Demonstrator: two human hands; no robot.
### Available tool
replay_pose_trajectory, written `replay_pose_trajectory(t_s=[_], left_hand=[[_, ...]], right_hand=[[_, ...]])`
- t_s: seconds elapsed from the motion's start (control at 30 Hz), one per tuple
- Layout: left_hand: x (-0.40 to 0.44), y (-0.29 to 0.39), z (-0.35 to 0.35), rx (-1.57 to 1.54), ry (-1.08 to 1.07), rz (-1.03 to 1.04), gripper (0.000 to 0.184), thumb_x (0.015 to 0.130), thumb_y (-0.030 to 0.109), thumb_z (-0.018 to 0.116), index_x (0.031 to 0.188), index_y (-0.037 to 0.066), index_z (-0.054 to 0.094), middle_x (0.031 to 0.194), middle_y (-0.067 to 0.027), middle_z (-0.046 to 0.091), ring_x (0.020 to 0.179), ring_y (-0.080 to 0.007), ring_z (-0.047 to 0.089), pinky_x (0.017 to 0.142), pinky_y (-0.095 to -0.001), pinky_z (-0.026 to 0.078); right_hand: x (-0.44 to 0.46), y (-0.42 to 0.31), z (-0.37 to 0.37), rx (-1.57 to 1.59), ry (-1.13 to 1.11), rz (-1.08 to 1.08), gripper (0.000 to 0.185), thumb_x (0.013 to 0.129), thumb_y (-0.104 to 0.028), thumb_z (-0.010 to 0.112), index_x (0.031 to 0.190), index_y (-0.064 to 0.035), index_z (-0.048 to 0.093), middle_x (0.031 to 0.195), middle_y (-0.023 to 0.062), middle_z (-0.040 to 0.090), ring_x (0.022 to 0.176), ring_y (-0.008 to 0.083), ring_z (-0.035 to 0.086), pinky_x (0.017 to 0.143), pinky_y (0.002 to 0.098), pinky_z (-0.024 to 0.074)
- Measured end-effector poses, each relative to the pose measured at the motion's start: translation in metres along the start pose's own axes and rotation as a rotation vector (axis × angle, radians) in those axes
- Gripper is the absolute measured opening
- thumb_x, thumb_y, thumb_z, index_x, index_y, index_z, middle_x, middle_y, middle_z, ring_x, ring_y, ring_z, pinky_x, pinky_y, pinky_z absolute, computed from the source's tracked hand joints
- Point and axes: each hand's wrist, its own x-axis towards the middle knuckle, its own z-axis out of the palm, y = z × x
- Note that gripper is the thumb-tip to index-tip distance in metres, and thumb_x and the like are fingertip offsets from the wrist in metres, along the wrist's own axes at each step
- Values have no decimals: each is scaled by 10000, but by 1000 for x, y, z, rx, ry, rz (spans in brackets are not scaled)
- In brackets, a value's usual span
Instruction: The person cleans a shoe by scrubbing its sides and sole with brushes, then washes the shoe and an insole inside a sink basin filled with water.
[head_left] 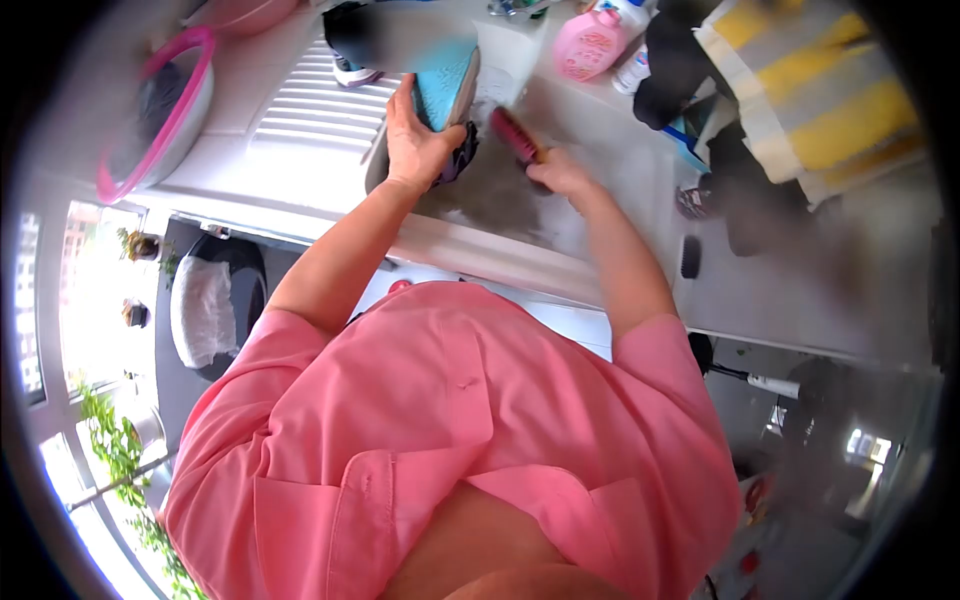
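In the head view, my left hand (pixel 418 145) is closed around a shoe (pixel 440 85) with a turquoise sole. The shoe is tilted so that its sole shows, and a dark part of it hangs below my fingers. My right hand (pixel 560 172) grips the handle of a scrub brush (pixel 514 134) with a reddish-pink head. The brush is a short way right of the shoe, apart from it, over the pale sink (pixel 610 135). Murky water (pixel 500 205) lies in the sink beneath both hands.
A ridged washboard (pixel 320 105) with another shoe (pixel 355 72) lies left of the sink. A pink-rimmed basin (pixel 205 75) stands farther left. Behind the sink are a pink bottle (pixel 587 45) and a white bottle (pixel 632 72). A striped cloth (pixel 810 90) and a dark brush (pixel 690 257) lie right.
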Motion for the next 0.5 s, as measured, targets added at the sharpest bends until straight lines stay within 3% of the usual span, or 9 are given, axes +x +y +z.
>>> replay_pose_trajectory(t_s=[0.03,0.07,0.17,0.2,0.3,0.33,0.5], left_hand=[[1,2,-2,-2,-9,-5,891,567,153,704,1345,17,292,1254,-224,386,1177,-375,381,1021,-400,319],[-1,4,-4,4,-15,-14,892,566,151,704,1345,17,292,1257,-224,384,1182,-376,377,1025,-398,317],[2,-2,-6,-10,-38,-20,903,571,158,705,1356,34,277,1278,-223,366,1193,-382,367,1032,-407,306],[-1,-8,-1,-41,-33,-121,917,570,162,710,1364,48,266,1293,-220,353,1204,-382,358,1038,-410,297],[3,-2,-3,-43,-33,-302,964,562,160,728,1387,90,234,1345,-203,312,1253,-379,318,1053,-413,275],[6,-4,-4,-64,-33,-323,969,560,165,732,1387,90,232,1348,-203,309,1254,-378,317,1053,-413,276],[6,-15,1,-158,-27,-443,999,554,191,748,1392,93,213,1351,-209,302,1253,-378,319,1040,-422,286]], right_hand=[[-5,-11,2,-152,85,-58,271,702,-281,640,764,-18,620,641,68,589,551,146,559,503,292,428],[-16,-18,-1,115,57,6,319,689,-269,642,842,11,628,669,85,596,608,191,572,569,332,455],[-30,-37,-12,247,82,103,349,686,-244,640,903,28,614,713,97,601,673,214,575,651,356,467],[-35,-36,-6,238,81,104,349,686,-244,640,903,28,614,713,97,601,673,214,575,651,356,467],[-28,-38,1,-164,408,-98,328,707,-255,642,908,1,596,805,162,636,758,292,616,720,376,478],[-31,-52,4,-184,471,-104,335,739,-263,639,954,-11,596,858,192,640,819,342,615,750,396,474],[-27,-130,7,-152,564,-219,256,800,-187,602,993,-18,592,944,203,625,918,356,580,801,402,455]])
